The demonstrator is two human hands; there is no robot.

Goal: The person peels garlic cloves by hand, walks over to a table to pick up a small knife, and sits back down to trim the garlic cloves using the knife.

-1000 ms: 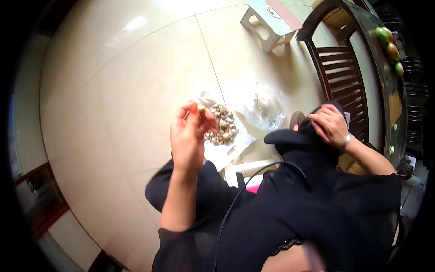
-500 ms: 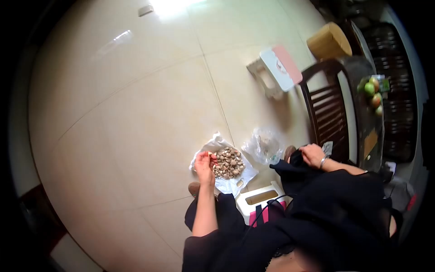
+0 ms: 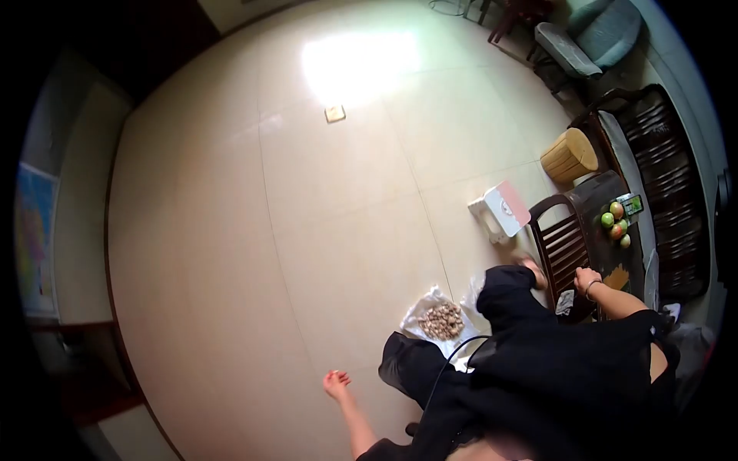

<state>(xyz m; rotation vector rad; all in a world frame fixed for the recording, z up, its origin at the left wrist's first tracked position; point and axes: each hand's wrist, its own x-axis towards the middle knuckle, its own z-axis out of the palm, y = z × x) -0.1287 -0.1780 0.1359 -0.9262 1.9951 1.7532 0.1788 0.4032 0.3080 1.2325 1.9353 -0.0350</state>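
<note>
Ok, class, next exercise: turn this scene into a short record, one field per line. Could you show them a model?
Left hand: left hand over the tiled floor, away from the bag, fingers curled; contents too small to tell
Right hand: right hand beside the slatted chair, band on wrist; contact unclear
Bag: white plastic bag, spread on floor
On bag: small brownish pieces, possibly mushrooms
Stool: pink-and-white step stool, upright, near chair
Table: dark table, holding green and reddish fruits

Left hand (image 3: 337,382) over tiled floor (image 3: 200,253), right hand (image 3: 586,280) near chair (image 3: 561,242), brownish pieces (image 3: 441,321) on white bag (image 3: 415,319)
</note>
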